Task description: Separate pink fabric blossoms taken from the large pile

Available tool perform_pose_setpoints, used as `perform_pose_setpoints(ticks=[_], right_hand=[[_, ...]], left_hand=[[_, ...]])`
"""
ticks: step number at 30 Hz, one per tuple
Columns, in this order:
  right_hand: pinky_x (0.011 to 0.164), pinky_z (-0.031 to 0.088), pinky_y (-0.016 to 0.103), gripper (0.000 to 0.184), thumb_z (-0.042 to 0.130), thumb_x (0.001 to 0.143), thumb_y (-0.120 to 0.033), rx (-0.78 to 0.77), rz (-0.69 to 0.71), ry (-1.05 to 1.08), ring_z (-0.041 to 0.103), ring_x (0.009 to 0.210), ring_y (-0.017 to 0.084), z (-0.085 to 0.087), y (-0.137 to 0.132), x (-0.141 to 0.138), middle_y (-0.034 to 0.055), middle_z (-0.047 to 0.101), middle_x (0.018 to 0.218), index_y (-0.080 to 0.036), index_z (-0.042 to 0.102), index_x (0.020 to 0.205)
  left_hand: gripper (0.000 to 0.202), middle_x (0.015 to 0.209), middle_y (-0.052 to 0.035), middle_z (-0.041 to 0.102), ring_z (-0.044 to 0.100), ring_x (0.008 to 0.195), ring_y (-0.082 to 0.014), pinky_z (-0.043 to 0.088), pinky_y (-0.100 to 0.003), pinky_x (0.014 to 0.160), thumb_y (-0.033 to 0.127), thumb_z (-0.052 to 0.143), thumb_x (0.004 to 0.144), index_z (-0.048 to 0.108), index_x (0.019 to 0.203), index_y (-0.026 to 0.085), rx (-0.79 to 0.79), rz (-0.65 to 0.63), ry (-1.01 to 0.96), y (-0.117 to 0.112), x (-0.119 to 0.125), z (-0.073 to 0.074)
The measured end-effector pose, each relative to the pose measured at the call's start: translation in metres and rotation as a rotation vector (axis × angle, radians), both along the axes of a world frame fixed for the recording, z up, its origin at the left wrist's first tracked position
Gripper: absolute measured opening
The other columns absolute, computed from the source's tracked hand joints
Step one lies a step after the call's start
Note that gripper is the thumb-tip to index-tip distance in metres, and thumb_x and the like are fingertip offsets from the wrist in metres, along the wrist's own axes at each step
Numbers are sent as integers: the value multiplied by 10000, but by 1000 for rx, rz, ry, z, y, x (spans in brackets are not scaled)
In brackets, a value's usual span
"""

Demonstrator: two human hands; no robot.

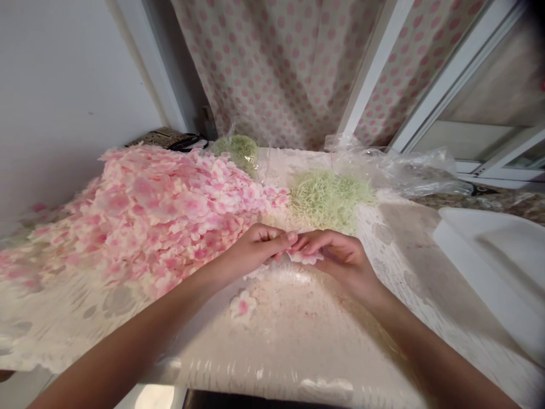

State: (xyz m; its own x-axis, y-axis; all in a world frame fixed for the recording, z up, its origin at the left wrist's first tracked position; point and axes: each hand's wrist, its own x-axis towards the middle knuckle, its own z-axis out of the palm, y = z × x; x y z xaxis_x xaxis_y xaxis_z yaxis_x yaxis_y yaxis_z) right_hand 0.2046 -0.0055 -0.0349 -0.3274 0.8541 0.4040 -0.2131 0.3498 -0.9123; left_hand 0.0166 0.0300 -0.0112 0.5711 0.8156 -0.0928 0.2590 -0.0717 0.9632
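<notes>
Over the middle of the table, my left hand (268, 244) and my right hand (340, 253) meet at the fingertips. A small pink-and-white artificial flower (304, 257) shows beneath the curled fingers of my right hand, which pinches it. My left thumb and forefinger press together right beside it; whatever lies between them is too small to make out. One loose flower (242, 307) with a pink centre lies flat on the table in front of my left wrist. Behind my left forearm rises a large heap of pink artificial flowers (149, 210).
Pale green shredded filler (327, 196) sits just beyond my hands. Farther back are a clear bag of green filler (238, 150) and crumpled clear plastic (404, 167). A white plastic tub (477, 255) stands at the right on the plastic-covered table (272, 352). A patterned bag (164, 138) lies behind the heap.
</notes>
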Motion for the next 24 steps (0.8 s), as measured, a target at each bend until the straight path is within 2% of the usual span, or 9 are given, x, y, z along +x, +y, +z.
perform_pose_setpoints(ticks=[3,6,11,16,19,24], right_hand=[[943,441,369,167,650,795,-111,109,-41,-44,599,1037,182,3,-2,-2,13,684,949,-257,697,860],[952,444,386,209,606,814,-65,176,-70,-116,604,1043,182,3,-4,-4,22,680,1002,-250,684,875],[936,472,333,265,549,825,-12,295,-119,-248,617,1062,158,0,-7,-6,25,663,1141,-239,662,905],[894,498,299,305,519,793,44,423,-174,-362,632,1036,151,-1,-6,-5,44,678,1093,-211,651,895],[868,508,305,295,511,794,44,427,-221,-348,639,1011,156,-2,-5,-5,52,679,1051,-202,647,884],[901,484,327,280,501,822,11,359,-362,-332,622,1038,161,-4,-2,-1,32,680,1016,-220,643,890]], left_hand=[[513,424,61,328,271,401,-54,199,-215,434,580,548,755,417,491,160,-12,77,16,0,3,-1],[516,420,64,326,264,396,-49,192,-216,429,564,572,745,415,472,156,-3,98,-4,1,4,-3],[558,416,57,347,288,384,-53,214,-215,415,617,503,779,426,473,157,-63,119,-52,0,5,-8],[557,396,68,308,281,374,-57,226,-211,416,641,451,801,387,507,172,-134,97,-123,0,6,-7],[472,419,85,275,231,384,-51,183,-205,413,566,507,811,418,569,170,-122,49,-145,-1,5,-4],[362,482,78,293,246,421,-54,185,-207,426,433,480,877,436,636,167,-17,16,-138,-1,3,1]])
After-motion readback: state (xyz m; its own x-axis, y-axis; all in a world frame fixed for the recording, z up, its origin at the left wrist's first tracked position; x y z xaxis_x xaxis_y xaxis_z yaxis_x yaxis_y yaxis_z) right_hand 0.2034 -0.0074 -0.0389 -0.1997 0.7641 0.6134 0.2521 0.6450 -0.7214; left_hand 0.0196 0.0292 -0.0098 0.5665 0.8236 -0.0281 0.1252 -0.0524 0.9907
